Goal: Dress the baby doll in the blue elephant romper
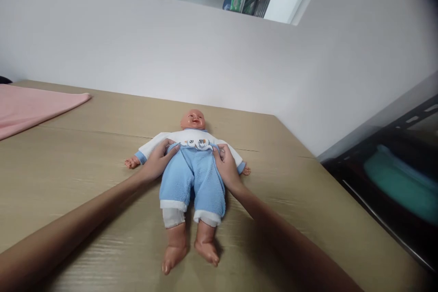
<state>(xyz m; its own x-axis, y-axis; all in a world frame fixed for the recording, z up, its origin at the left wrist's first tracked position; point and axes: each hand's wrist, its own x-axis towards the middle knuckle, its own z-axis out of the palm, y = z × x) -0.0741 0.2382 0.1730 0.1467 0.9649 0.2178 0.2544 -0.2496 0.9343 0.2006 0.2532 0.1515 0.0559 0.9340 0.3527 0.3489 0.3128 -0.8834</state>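
Observation:
A baby doll [194, 119] lies on its back on the wooden table, head toward the wall and bare feet toward me. It wears a white top [178, 136] with blue cuffs and light blue pants [193, 173] with white hems. My left hand [160, 157] pinches the waistband at the doll's hip on the left. On the opposite side, my right hand [226, 164] has its thumb and fingers closed on the same waistband. Between the hands, a printed animal face shows on the front of the top, just above the waist.
A pink cloth [37, 107] lies at the table's left. The wooden table [102, 237] reaches a white wall [147, 45] at the back. Beyond its right edge stands a dark rack [383, 173] with a teal item [400, 187] inside.

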